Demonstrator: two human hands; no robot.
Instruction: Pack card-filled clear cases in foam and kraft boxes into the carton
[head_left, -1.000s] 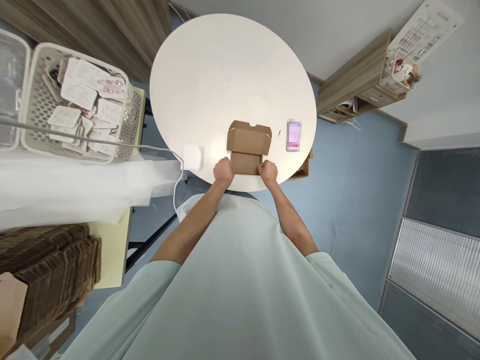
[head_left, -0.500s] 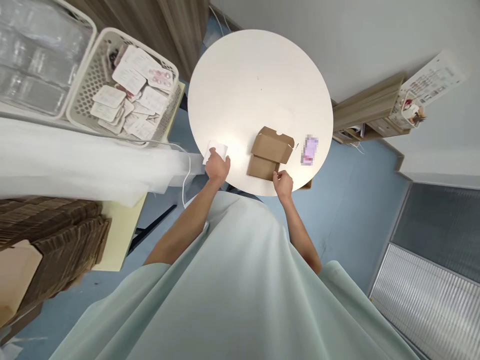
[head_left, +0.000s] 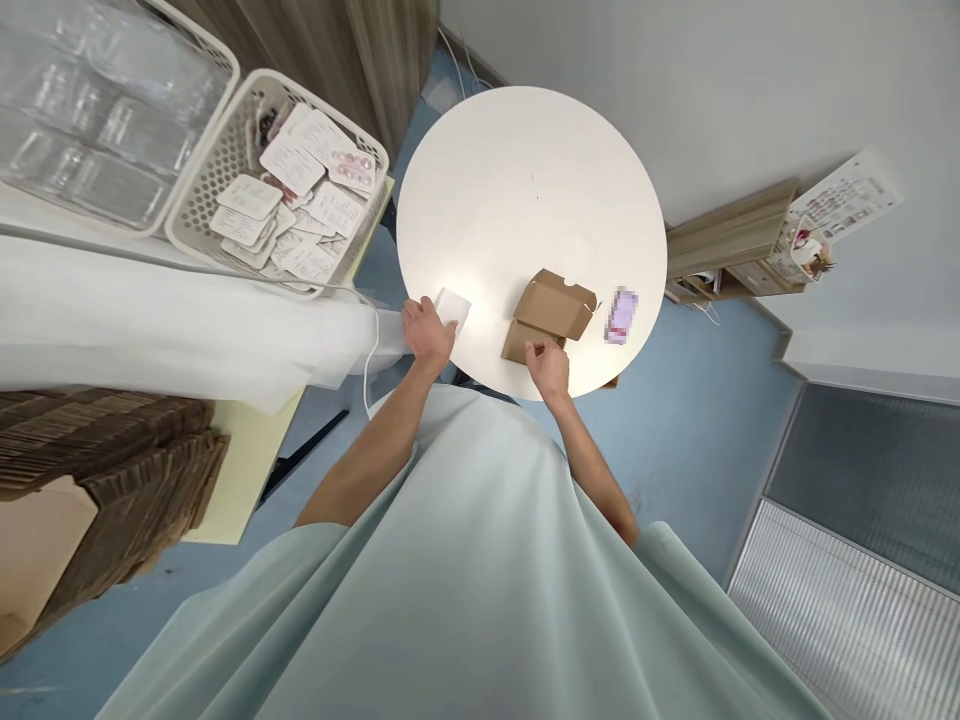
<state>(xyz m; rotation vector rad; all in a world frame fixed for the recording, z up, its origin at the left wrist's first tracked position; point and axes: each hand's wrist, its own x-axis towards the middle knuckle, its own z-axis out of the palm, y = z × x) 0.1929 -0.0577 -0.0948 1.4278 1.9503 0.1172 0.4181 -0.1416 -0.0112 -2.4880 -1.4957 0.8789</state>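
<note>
On the round white table [head_left: 525,170], my left hand [head_left: 427,333] is at the left front edge, with a small white card [head_left: 454,308] between thumb and fingers. The fingertips are partly hidden by the hand. A small brown cardboard box [head_left: 553,305] lies with its lid folded back, away from me. Over the near part of this box, my right hand [head_left: 550,372] has its fingers closed and bent inward. What they hold, if anything, cannot be made out. A blurred purple item [head_left: 621,316] lies right of the box.
At the upper left stands a perforated basket [head_left: 196,205] of white cards, beside a container [head_left: 67,190] of clear plastic packs. White sheeting [head_left: 187,320] and stacked flattened cardboard [head_left: 150,470] lie on the left. A white cable [head_left: 369,370] hangs near my left arm. Wooden shelving [head_left: 735,235] stands right.
My left hand has shifted left relative to the card, which has turned slightly. My right hand has moved left from the box's right edge to over its near part. The view has shifted a little.
</note>
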